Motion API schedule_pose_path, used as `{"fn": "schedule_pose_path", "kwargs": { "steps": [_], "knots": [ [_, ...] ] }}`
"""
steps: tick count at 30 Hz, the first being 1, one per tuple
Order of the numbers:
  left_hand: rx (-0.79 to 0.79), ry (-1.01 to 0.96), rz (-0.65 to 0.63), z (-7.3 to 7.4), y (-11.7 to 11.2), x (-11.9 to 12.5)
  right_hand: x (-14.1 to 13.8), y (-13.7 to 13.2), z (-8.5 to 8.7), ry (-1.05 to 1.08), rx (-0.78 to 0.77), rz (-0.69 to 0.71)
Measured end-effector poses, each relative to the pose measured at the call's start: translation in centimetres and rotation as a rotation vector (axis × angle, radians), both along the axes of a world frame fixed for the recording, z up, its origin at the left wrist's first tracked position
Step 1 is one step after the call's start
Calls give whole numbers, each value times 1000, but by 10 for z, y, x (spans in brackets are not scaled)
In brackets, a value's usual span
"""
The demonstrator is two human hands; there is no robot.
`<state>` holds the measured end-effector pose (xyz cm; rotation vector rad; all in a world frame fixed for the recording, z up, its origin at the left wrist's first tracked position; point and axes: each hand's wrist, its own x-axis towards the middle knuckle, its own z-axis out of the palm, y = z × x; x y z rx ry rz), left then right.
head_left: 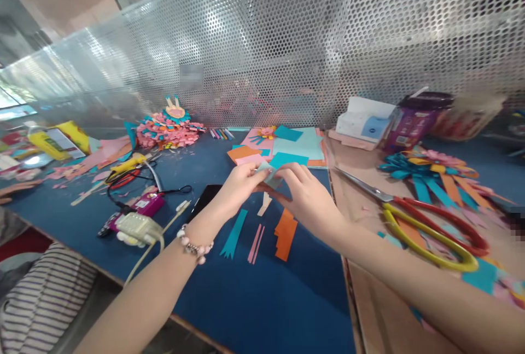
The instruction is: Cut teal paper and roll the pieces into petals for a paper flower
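Between my two hands is a small pale blue-green piece of paper (272, 178), partly covered by fingers. My left hand (241, 181) pinches its left side, and a beaded bracelet circles that wrist. On its right side, my right hand (305, 195) has curled fingers closed on the same paper. Below them on the blue table (229, 305) lie a teal paper strip (234, 235) with a fringed end, thin pink strips (256, 244), orange paper pieces (286, 234) and a cream paper cutout (264, 204). A stack of coloured sheets (314, 146) lies just beyond my hands.
Large scissors (430, 228) with red and yellow handles lie at right, beside a paper-strip bundle (426, 176) and a purple cup (414, 119). A dark phone (207, 201), cabled plugs (139, 228) and a pink paper pile (168, 127) are left. Another person's hand (18, 190) rests far left.
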<state>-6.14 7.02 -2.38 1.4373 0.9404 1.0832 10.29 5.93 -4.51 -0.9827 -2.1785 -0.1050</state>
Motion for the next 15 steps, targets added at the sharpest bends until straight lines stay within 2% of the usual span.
{"fn": "schedule_pose_path", "kwargs": {
  "steps": [4,11,15],
  "knots": [
    [3,83,-10,0,0,0,3,4,0,161,-48,65],
    [-86,65,-51,-1,-3,5,5,11,2,442,-406,91],
    [-75,88,-101,5,-5,5,6,10,4,486,-464,81]
  ]
}}
